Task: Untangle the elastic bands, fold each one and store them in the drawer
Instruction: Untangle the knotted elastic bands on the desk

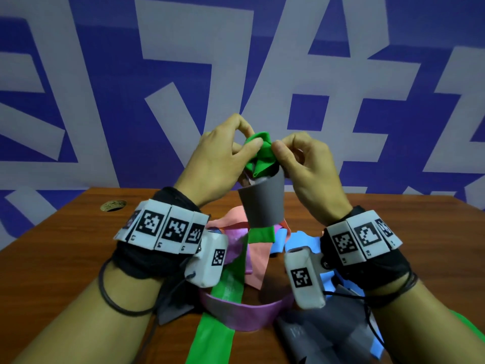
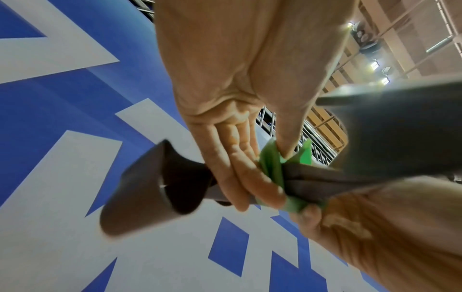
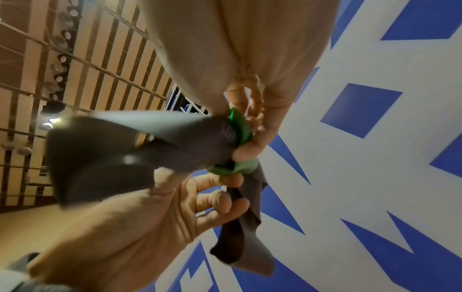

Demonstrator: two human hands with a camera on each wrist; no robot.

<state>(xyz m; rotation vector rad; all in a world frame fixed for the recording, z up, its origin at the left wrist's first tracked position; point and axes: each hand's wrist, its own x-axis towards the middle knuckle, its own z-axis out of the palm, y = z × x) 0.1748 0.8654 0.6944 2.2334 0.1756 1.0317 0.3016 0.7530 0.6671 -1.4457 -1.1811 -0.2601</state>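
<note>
Bands [image 1: 246, 266] in pink, purple, blue and grey lie heaped on the near bench [image 1: 65, 258], loose for now. Farther up, both hands hold the knot clear of the pile: left hand [image 1: 217, 164] and right hand [image 1: 304, 166] pinch the green band [image 1: 259, 156] bunched round the grey band [image 1: 262, 203], probably picking it loose.

green band [image 1: 258, 153]: smooth, slightly glossy rubbery sheet
grey band [image 1: 263, 203]: matt, smooth rubbery sheet
counter [image 1: 65, 245]: wood-grain, faint sheen
</note>
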